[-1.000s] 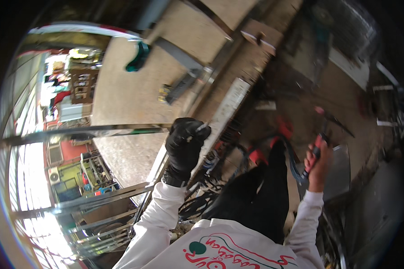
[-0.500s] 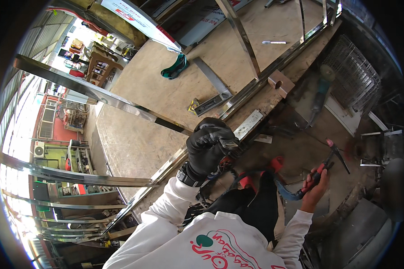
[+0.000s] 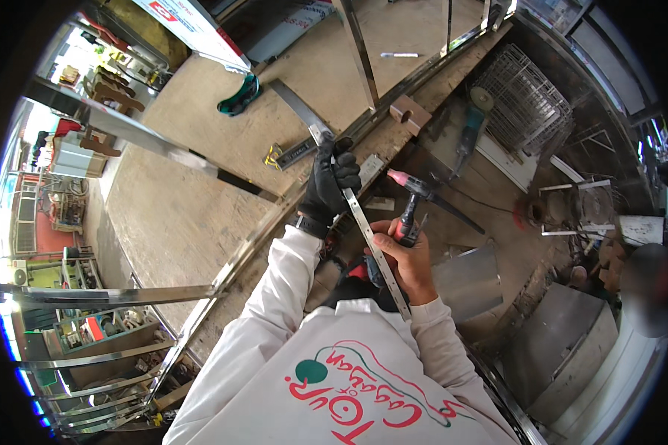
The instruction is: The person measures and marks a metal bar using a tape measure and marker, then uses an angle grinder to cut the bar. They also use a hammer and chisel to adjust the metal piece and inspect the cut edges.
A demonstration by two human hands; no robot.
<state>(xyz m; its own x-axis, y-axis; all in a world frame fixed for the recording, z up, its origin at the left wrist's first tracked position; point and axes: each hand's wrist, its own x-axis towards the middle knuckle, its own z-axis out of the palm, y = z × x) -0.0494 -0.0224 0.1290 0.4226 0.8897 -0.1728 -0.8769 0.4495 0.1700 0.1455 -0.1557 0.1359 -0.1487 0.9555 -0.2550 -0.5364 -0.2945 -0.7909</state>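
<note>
My left hand [image 3: 329,182], in a black glove, is closed around the upper end of a narrow metal strip [image 3: 362,226] with small dark spots along it. The strip slants down toward my lap. My bare right hand [image 3: 404,256] is wrapped around the red and black handle of a TIG welding torch [image 3: 417,190], whose pink nozzle points up and left and whose long black cap points right. My right thumb lies against or very near the strip. Close beyond my left glove, a metal square [image 3: 298,152] rests on the tabletop by the frame's polished bar.
A polished metal frame [image 3: 249,241] crosses the worktable [image 3: 167,215]. On the table are a green-black strap [image 3: 239,95], a marker [image 3: 400,55] and a notched brown block [image 3: 410,115]. An angle grinder [image 3: 469,133] and a wire rack [image 3: 523,96] lie on the right.
My right hand has brought the torch left and inward, close to my left hand. My left hand has turned, and the metal strip now shows between both hands. The view has shifted to the right.
</note>
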